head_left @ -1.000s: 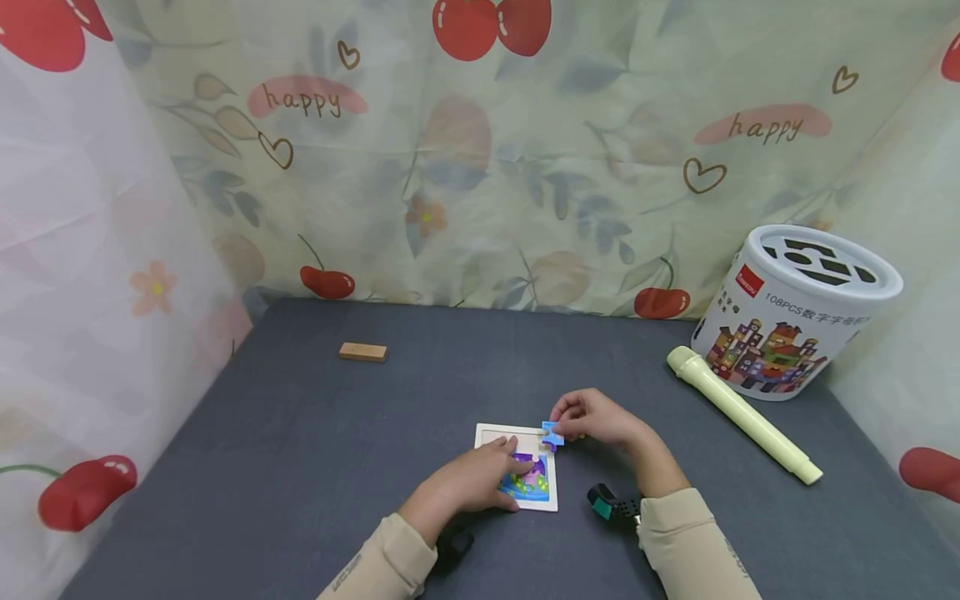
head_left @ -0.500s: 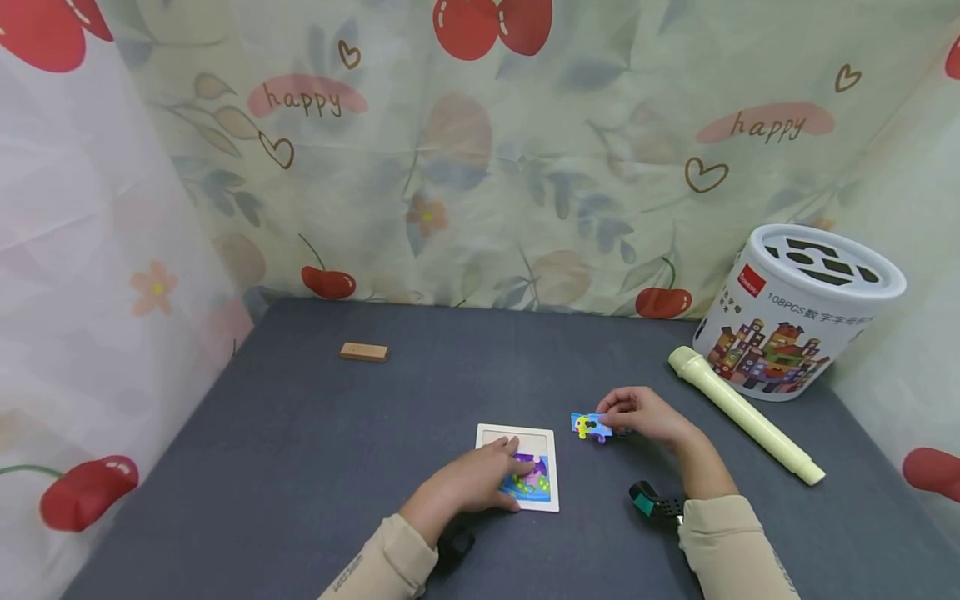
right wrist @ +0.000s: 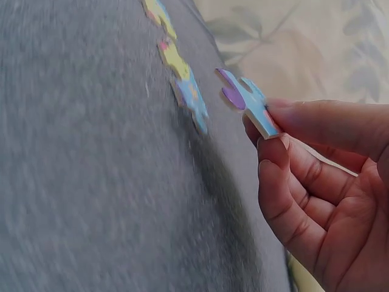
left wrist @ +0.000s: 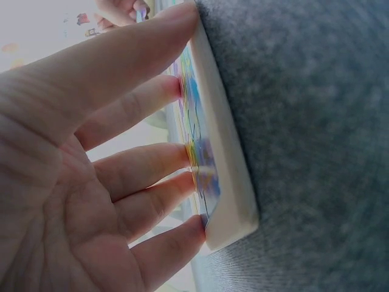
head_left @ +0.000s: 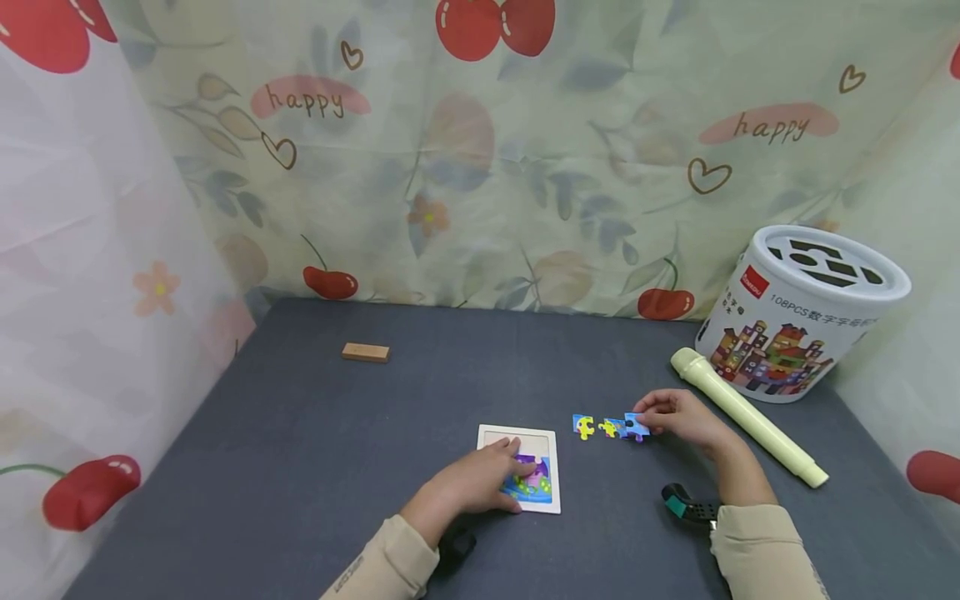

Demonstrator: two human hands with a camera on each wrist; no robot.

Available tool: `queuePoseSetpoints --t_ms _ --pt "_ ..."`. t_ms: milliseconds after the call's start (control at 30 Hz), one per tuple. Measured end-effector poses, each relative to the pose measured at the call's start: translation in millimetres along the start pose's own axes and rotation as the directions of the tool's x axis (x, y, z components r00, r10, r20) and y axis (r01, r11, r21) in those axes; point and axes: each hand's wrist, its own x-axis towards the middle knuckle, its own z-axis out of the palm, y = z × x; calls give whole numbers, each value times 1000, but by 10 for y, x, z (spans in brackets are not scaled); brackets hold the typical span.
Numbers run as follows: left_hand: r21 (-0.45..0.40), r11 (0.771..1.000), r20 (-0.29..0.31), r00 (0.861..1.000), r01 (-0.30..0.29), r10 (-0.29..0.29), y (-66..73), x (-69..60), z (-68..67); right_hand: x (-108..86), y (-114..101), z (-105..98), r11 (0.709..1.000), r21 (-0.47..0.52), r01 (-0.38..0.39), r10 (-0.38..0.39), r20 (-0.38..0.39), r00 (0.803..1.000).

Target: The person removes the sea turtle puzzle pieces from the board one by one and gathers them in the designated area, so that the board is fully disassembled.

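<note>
My left hand [head_left: 480, 477] rests on a small white-framed jigsaw puzzle [head_left: 555, 467], fingertips on the picture and thumb at the frame's near edge. The lower part of the tray holds purple, green and blue pieces; a bare strip shows at the top. Between thumb and fingers, my right hand [head_left: 678, 417] pinches a light-blue and purple puzzle piece [right wrist: 246, 100], tilted and raised off the table in the right wrist view. Left of it lie a blue-and-yellow puzzle piece [head_left: 583, 426] and another yellow-and-blue puzzle piece [head_left: 611, 428].
A wooden block [head_left: 366, 352] lies at the back left of the dark table [head_left: 375, 417]. On the right are a pale yellow tube [head_left: 750, 417] with a wider end and a large white bucket [head_left: 787, 333] with a slotted lid. Patterned cloth hangs around the table.
My right hand has moved right, away from the puzzle frame, with the piece in its fingers. Two loose pieces show on the table where it passed. My left hand has stayed put.
</note>
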Motion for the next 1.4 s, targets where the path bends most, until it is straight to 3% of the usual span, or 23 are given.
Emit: queuePoseSetpoints --t_ms 267,867,1400 --pt "-1 1000 -6 1000 -3 3 -1 -13 -2 -57 30 -75 999 -36 -24 24 -19 1000" --pt "0 1000 2 1000 8 -8 0 -2 1 -38 126 -96 999 -14 -33 34 23 999" --pt "3 1000 3 1000 6 -6 -1 -3 6 -30 129 -32 998 -61 -12 10 -33 999"
